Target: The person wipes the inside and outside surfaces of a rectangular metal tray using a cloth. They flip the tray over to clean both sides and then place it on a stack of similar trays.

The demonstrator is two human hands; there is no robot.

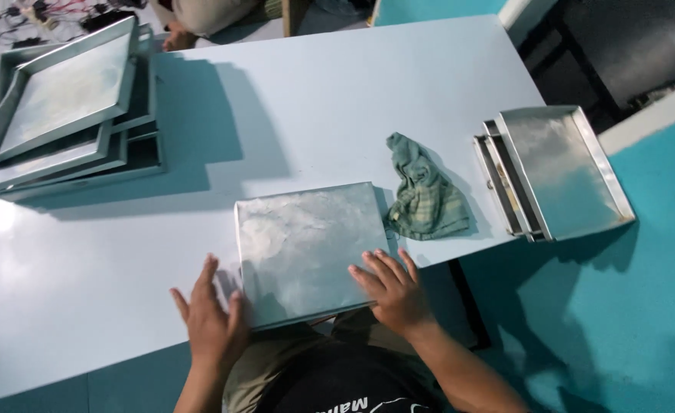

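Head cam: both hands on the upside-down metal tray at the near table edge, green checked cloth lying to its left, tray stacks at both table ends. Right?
Not quite: the head view shows the green checked cloth to the right of the upside-down tray, not its left. The rest holds: left hand and right hand rest on that tray at the near table edge, with tray stacks at the left end and right end.

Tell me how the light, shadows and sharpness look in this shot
Head view: hard light throws dark, sharp-edged shadows right of the tray stack and under the cloth; the tray between the left hand and right hand shows cloudy glare; the right-hand trays gleam too; fingers look slightly soft; table edges bow a little.
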